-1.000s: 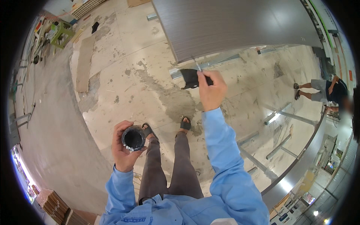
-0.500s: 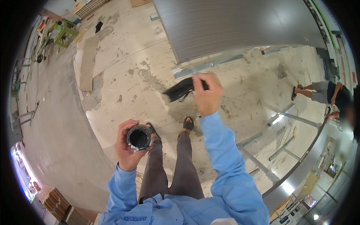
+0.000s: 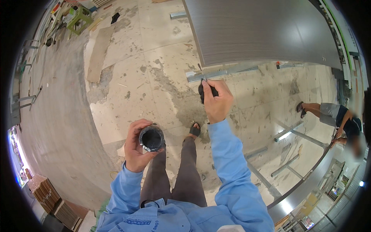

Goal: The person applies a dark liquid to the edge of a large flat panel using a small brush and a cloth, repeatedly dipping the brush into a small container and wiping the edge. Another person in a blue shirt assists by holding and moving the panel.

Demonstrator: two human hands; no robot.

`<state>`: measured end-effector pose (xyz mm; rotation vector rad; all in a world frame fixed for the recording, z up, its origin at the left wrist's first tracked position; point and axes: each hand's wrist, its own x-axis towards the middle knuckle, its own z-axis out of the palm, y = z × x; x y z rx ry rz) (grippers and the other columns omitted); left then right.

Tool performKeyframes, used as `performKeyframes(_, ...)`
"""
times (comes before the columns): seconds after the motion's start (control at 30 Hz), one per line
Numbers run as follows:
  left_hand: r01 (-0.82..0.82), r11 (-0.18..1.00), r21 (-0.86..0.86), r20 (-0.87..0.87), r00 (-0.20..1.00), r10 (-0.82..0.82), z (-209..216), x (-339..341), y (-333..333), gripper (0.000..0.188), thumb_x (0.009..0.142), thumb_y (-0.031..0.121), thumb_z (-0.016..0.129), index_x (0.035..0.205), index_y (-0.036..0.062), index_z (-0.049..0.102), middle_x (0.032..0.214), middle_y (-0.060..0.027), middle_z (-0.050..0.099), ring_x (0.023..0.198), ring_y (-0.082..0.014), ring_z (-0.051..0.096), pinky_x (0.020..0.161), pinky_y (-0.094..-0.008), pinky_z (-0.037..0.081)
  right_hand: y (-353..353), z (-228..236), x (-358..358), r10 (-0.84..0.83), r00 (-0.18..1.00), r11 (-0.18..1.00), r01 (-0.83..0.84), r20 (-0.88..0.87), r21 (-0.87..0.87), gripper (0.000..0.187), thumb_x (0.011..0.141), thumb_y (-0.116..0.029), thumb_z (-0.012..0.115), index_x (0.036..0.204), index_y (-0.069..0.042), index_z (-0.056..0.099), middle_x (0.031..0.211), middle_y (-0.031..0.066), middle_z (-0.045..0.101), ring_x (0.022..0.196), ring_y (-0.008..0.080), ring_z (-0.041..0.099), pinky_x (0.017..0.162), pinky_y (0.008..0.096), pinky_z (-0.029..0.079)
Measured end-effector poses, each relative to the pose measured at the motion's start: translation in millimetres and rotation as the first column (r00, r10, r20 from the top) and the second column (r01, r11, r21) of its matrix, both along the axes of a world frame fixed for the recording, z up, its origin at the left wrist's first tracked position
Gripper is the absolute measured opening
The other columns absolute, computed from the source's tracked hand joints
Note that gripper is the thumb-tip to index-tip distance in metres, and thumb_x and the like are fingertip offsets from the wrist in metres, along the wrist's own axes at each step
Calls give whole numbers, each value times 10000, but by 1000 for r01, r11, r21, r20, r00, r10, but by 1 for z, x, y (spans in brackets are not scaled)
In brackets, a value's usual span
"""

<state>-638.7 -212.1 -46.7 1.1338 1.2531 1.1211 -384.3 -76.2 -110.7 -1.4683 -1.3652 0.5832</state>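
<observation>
Dark round cup (image 3: 162, 137) is sitting in L hand (image 3: 138, 146), fingers & thumb wrapping its side, mouth facing up, white blobs clinging to near rim. R hand (image 3: 219, 98), up & to the right of the cup, is gripping too: thumb & fingers are pinching a thin brush (image 3: 204, 78), w/ a bunched black cloth (image 3: 201, 91) hanging at the same grip. Dark brush tip is pointing away from wearer, just beside the near L corner of a wood-grain panel (image 3: 262, 34); can't tell if touching. Steel bar (image 3: 242, 71) is lying just beyond R grip, partly under panel. Cardboard strip (image 3: 99, 54) is lying well left of R grip, green stool (image 3: 80, 19) standing farther off that way. Well right of R grip, a co-worker (image 3: 334, 112) in grey shorts is reaching a hand twd 2nd panel's (image 3: 297, 197) far end.
</observation>
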Motion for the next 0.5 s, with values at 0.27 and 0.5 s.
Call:
performKeyframes(0.27,-27,1000,-9,35,999,27,-1,-7,-4,787,667,18,942,1356,5,563,1370,-105,528,1265,-224,580,1089,-345,467,-1,-3,5,-78,997,997,78,14,-5,91,934,-44,765,991,24,743,912,100,722,812,180,654,762,314,519)
performKeyframes(0.5,-16,1000,5,23,1000,16,-3,-12,-4,790,663,6,933,1359,4,559,1369,-106,515,1257,-217,574,1094,-342,454,1,12,8,-17,991,1000,13,130,26,92,900,-27,770,983,10,753,897,127,720,778,258,684,723,344,532)
